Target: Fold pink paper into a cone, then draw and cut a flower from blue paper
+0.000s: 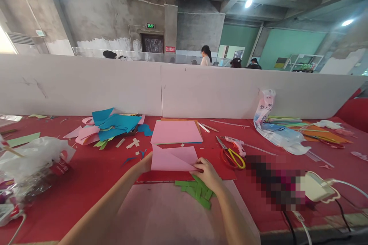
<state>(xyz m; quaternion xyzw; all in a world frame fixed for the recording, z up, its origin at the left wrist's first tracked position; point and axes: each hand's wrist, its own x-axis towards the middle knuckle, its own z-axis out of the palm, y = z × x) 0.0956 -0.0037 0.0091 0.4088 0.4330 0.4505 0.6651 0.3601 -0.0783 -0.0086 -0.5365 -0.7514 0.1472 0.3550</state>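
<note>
A sheet of pink paper [175, 159] is folded over at an angle in front of me, above a red board [161, 176]. My right hand [207, 173] is closed, pinching the right lower corner of the fold between thumb and fingers. At the sheet's left edge is my left hand [147, 162], which grips the paper; its fingers are mostly hidden behind it. Just beyond lies a stack of pink sheets [176, 131], with other colours showing at its edges. Several green paper strips [198, 191] lie below my right hand.
Yellow-handled scissors [231, 155] and a pink glue gun [236, 145] lie to the right. Blue and pink scraps [115, 124] are heaped at back left. Plastic bags [34, 157] sit left, another bag [276, 134] at right. A white partition [207, 92] stands behind; people are beyond it.
</note>
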